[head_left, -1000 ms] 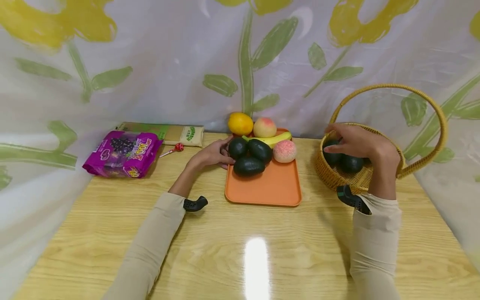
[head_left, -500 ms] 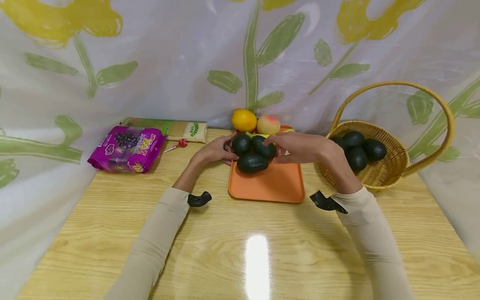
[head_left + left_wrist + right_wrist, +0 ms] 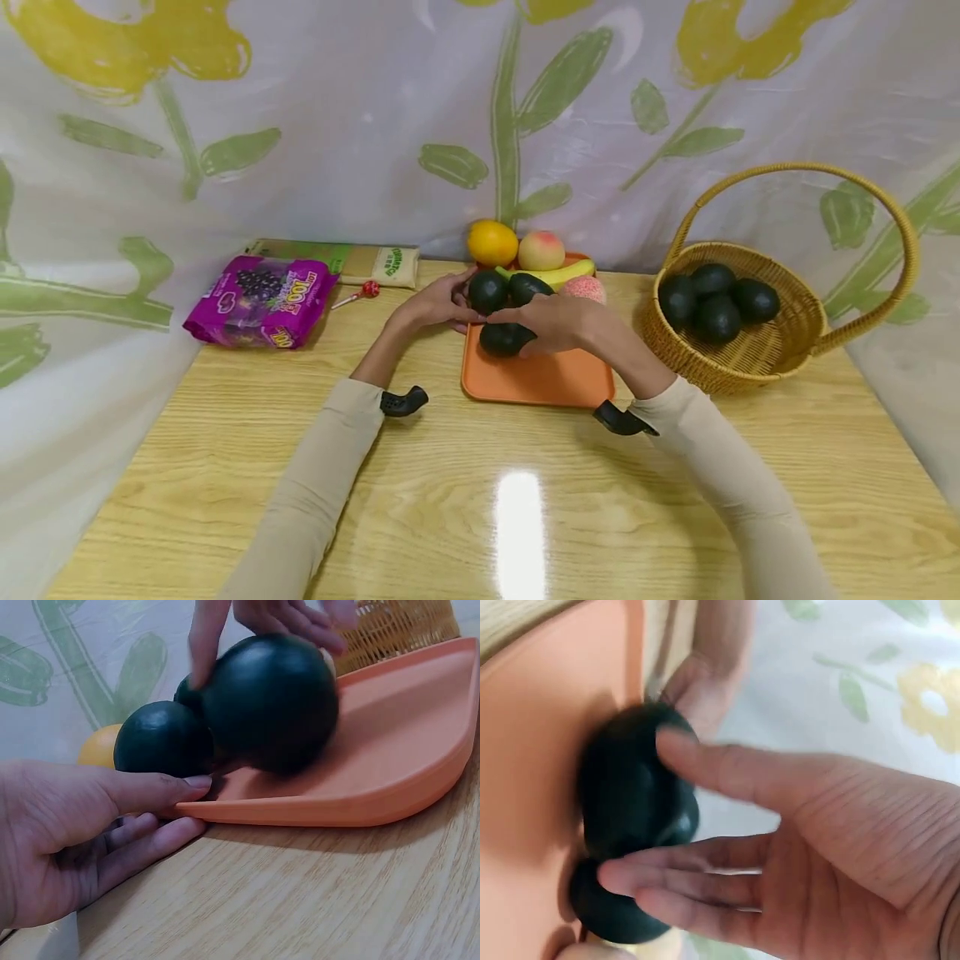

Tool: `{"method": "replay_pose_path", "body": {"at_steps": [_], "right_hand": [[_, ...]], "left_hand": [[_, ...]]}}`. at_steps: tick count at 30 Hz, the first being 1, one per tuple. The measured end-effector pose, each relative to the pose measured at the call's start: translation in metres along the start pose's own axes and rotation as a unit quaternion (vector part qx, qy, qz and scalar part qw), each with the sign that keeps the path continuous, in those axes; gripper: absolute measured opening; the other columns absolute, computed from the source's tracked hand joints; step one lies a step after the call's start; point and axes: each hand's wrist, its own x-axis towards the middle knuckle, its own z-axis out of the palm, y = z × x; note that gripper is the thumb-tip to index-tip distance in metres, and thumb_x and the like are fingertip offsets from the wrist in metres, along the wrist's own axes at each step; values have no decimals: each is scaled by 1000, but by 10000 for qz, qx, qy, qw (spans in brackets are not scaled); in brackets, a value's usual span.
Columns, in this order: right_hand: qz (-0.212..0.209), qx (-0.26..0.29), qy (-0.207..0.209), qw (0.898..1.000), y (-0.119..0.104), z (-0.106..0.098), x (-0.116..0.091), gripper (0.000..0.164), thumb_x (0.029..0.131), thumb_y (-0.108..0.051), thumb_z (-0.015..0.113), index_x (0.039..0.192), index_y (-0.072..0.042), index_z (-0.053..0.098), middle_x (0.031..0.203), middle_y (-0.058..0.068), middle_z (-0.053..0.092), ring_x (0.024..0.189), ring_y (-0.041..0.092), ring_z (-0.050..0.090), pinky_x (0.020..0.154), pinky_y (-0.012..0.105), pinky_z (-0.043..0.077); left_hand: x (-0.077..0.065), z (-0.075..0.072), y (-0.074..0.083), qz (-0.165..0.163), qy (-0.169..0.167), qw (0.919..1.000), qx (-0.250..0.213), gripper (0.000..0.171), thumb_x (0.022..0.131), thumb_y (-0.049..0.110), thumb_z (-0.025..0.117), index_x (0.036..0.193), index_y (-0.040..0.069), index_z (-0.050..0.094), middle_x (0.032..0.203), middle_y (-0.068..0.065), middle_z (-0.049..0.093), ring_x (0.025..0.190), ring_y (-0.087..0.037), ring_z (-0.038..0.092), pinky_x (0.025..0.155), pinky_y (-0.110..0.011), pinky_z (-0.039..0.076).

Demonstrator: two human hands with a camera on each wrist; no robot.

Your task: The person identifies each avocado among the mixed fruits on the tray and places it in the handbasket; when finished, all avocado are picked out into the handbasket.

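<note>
My left hand (image 3: 438,303) pinches the left rim of an orange tray (image 3: 536,385), thumb above and fingers below in the left wrist view. Three dark green avocados sit toward the tray's left side. Over the front avocado (image 3: 504,340) reaches my right hand (image 3: 564,323), its thumb and fingers on either side of it; that avocado looks blurred in the left wrist view (image 3: 274,701). Another avocado (image 3: 487,292) lies by my left thumb, and a third avocado (image 3: 529,287) is partly behind my right hand. A banana (image 3: 566,272) and a pink peach (image 3: 585,289) lie behind.
At the tray's back are a yellow-orange fruit (image 3: 492,242) and a pale peach (image 3: 542,250). A wicker basket (image 3: 693,371) with a tall handle, holding several avocados (image 3: 717,319), stands right. Left are a purple snack bag (image 3: 262,300), a lollipop (image 3: 369,289) and a flat packet (image 3: 367,263).
My right hand has moved left from above the basket to the front avocado on the tray. More avocados show in the basket now. My left hand stays at the tray's rim.
</note>
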Motion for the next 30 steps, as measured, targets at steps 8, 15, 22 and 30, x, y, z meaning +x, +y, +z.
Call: {"method": "replay_pose_path", "body": {"at_steps": [8,15,22,30], "right_hand": [[-921,515,94,9944,11,10,-11,33,101,-42,67,118,-13,60,116,12,58,94,23,54,81,32,47],[-674,157,726,9950,2,14,3,29,98,-33,71,95,-9,55,100,6,52,83,17,51,73,28,43],[-632,-392,802,9940,0,15,5,70,96,-30,77,158,-24,45,143,11,59,127,30,59,107,47,54],[-910,-463,762,9918,0,16,8,60,93,-31,79,149,-29,58,134,9,58,115,26,57,101,43,54]], "left_hand": [[1,3,0,-73,55,10000,31,106,92,9,80,170,22,10,106,-11,55,70,-13,64,68,-29,66],[0,0,1,-86,34,9999,-48,107,91,8,80,170,22,9,114,-13,53,74,-14,63,69,-27,66],[-1,1,1,-60,16,10000,-60,102,93,3,76,170,19,10,93,-8,57,68,-12,65,68,-25,65],[0,0,-1,-87,64,9999,36,104,94,10,78,170,21,9,108,-12,55,67,-13,64,68,-28,66]]}}
